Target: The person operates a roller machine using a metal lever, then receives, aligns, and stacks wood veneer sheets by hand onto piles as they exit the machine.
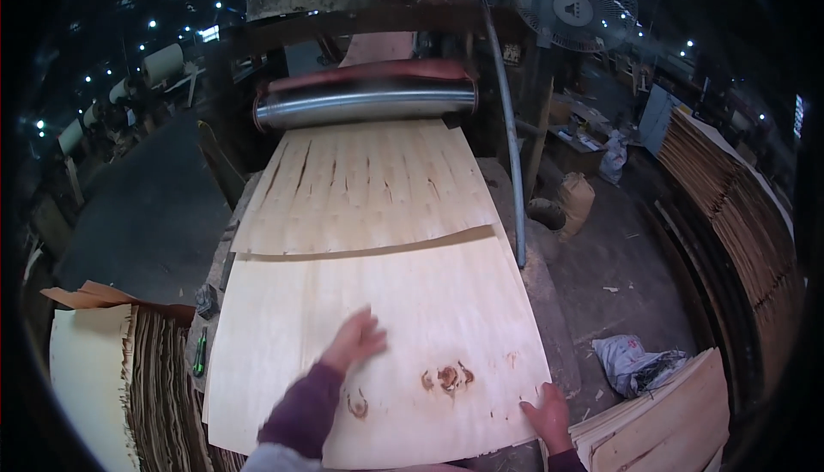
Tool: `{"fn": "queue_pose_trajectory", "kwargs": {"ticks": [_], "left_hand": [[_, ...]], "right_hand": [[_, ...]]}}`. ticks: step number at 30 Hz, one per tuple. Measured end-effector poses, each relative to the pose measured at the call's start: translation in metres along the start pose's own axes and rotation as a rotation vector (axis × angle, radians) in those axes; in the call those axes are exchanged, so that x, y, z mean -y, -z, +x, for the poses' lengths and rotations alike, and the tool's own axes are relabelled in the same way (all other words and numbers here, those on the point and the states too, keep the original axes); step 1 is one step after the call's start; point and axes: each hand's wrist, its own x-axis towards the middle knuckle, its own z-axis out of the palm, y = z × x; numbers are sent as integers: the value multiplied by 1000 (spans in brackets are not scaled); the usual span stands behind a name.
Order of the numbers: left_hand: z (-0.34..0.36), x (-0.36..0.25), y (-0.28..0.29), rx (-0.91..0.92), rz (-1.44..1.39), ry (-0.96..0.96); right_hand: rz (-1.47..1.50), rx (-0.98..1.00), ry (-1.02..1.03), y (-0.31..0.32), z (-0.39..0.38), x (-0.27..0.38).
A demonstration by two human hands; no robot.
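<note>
A pale veneer sheet [292, 326] with dark knots lies before me, its far edge meeting a cracked, streaked veneer sheet [360, 180] that reaches a steel roller [365, 107]. My left hand [356, 339] is slightly blurred over the middle of the near sheet, its fingers apart with nothing visible in them; whether it touches the sheet I cannot tell. At the near sheet's right edge, my right hand [547, 416] grips the veneer, with part of the fingers hidden. A green knife [200, 352] lies left of the sheet.
Veneer stacks stand at lower left [90, 369], lower right [661, 420] and far right [730, 223]. A metal pole [506, 129] rises beside the roller, below a fan [572, 10]. A white sack [635, 360] and a brown sack [571, 202] sit on the right floor.
</note>
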Motion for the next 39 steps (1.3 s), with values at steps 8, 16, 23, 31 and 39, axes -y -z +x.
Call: {"fn": "queue_pose_trajectory", "kwargs": {"ticks": [8,16,23,31,39], "left_hand": [[-255,174,85,92,-470,-71],[-302,189,58,186,-755,-364],[-286,132,38,-143,-223,-380],[-329,183,19,-381,592,-505],[-264,100,-2,105,-476,-523]], "right_hand": [[973,568,-195,78,49,33],[1523,631,4,165,60,84],[1355,567,-216,42,65,-17],[1422,444,-138,131,13,10],[1727,232,-106,69,112,39]]}}
